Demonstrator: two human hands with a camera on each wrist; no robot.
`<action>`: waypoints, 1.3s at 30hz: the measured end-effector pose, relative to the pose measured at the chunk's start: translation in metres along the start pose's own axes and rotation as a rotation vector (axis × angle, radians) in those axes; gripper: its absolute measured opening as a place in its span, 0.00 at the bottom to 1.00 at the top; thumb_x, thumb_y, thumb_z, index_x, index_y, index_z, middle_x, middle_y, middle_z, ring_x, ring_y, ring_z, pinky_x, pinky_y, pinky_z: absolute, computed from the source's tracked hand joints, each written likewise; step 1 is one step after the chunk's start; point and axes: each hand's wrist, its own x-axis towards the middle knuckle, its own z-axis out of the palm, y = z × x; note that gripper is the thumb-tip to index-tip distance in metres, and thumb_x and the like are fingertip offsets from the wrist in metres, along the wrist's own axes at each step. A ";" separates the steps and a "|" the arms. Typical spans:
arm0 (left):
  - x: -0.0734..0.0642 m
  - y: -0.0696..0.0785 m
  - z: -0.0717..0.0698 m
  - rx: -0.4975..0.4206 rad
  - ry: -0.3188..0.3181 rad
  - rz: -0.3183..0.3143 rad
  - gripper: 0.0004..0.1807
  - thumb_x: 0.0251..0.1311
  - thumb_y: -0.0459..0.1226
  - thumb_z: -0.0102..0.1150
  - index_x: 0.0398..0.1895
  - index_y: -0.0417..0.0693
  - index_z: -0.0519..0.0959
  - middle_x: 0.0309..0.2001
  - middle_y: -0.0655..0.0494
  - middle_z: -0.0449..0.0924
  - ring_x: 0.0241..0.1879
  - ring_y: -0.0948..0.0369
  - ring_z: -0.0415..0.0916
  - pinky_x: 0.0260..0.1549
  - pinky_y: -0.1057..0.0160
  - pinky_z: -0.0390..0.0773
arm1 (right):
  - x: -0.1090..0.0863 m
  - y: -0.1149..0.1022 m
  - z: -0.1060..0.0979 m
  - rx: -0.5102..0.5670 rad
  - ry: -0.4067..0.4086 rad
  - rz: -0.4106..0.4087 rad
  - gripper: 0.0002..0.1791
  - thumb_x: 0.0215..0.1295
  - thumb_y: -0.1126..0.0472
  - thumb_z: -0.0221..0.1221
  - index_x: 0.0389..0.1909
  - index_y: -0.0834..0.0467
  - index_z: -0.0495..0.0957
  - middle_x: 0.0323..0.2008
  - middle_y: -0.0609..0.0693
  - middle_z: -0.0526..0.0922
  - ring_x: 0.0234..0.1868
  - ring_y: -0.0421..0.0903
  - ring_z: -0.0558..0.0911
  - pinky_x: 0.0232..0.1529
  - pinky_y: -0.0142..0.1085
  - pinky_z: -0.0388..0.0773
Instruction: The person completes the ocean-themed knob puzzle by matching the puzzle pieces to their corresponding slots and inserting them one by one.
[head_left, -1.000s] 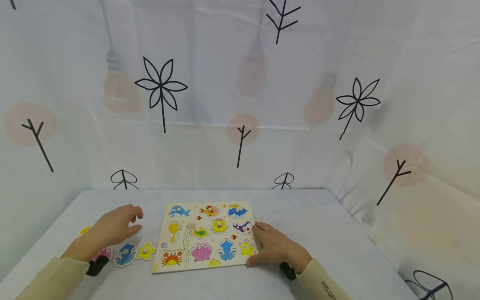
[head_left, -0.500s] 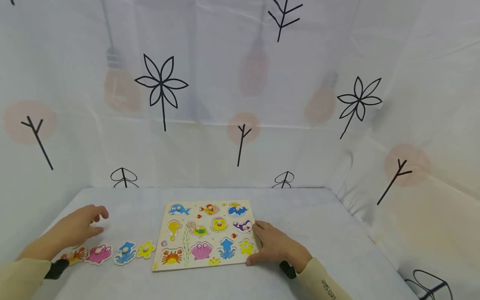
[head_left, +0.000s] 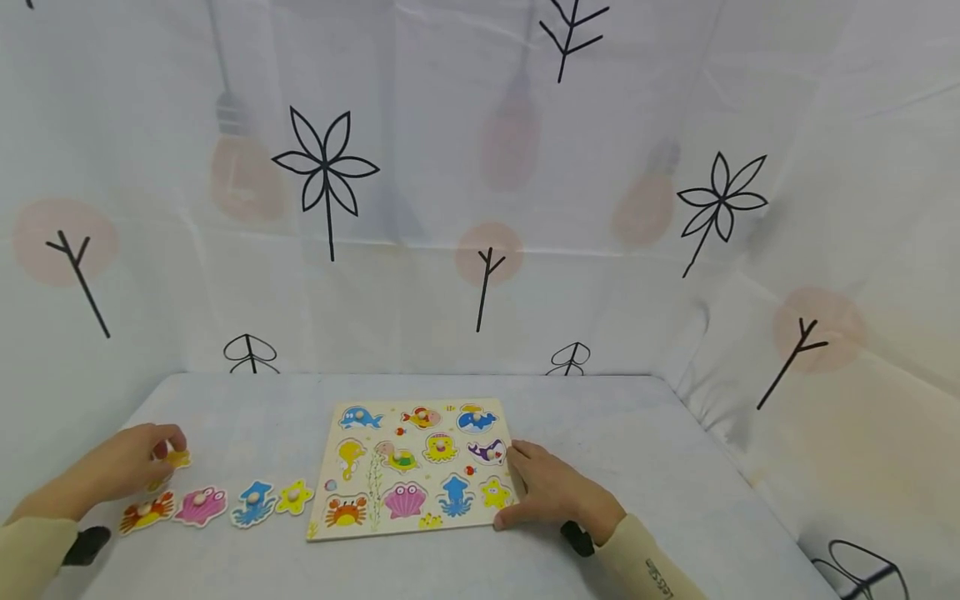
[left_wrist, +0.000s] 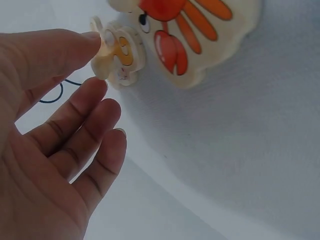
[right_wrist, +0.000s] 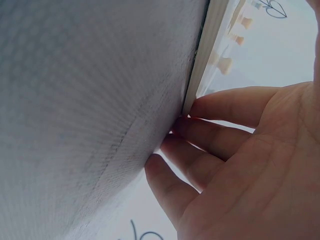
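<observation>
At the left of the table, my left hand (head_left: 133, 462) pinches a yellow knobbed puzzle piece (head_left: 178, 458) between thumb and fingers, its other fingers partly curled. The left wrist view shows this yellow piece (left_wrist: 122, 52) close beside the crab piece (left_wrist: 200, 30); the hand hides part of it. Against the right edge of the wooden puzzle board (head_left: 330, 527) rests my right hand (head_left: 558, 492), its fingertips touching the table and the board's side (right_wrist: 202, 65). Knobbed sea-animal pieces sit in the board's upper part; its bottom row shows flat pictures.
Lined up left of the board are a crab piece (head_left: 146, 512), a pink shell piece (head_left: 200, 507), a blue squid piece (head_left: 253, 504) and a yellow starfish piece (head_left: 294, 497). A patterned white curtain (head_left: 420, 317) hangs behind the white-covered table (head_left: 645, 467).
My left hand has moved left across the row of pieces and down to the yellow piece, which it now pinches. My right hand stays at the board's edge.
</observation>
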 end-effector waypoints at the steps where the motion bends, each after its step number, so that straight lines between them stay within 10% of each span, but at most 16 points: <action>1: 0.000 0.000 0.001 -0.007 -0.005 -0.007 0.14 0.52 0.32 0.65 0.42 0.42 0.76 0.34 0.49 0.72 0.32 0.55 0.69 0.32 0.55 0.77 | 0.000 0.000 0.000 0.000 0.000 0.000 0.65 0.33 0.24 0.65 0.71 0.58 0.58 0.71 0.54 0.57 0.69 0.55 0.59 0.65 0.53 0.58; 39: -0.003 0.001 -0.002 0.012 0.068 0.006 0.06 0.51 0.31 0.61 0.32 0.41 0.75 0.29 0.53 0.72 0.31 0.56 0.68 0.30 0.59 0.72 | -0.001 0.001 0.000 -0.015 0.002 0.003 0.65 0.33 0.23 0.64 0.71 0.57 0.58 0.71 0.54 0.57 0.69 0.55 0.59 0.65 0.53 0.58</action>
